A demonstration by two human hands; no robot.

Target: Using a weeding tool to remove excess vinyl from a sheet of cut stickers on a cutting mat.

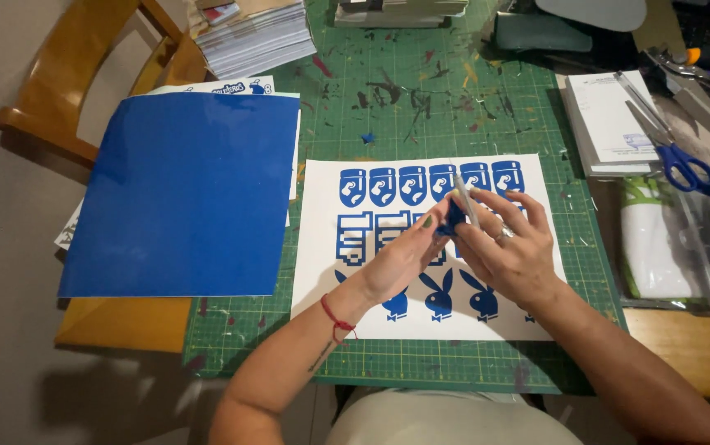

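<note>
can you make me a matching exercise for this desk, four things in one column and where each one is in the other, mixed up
Things:
1. blue sheet
2. scissors
3. stack of magazines
4. scrap of blue vinyl

Places:
A. pinched between the left hand and the right hand
B. far left corner of the green cutting mat
C. on the white notepad at the right
D. left of the white sticker sheet, hanging over the mat's edge

Pairs: 1-D, 2-C, 3-B, 4-A
</note>
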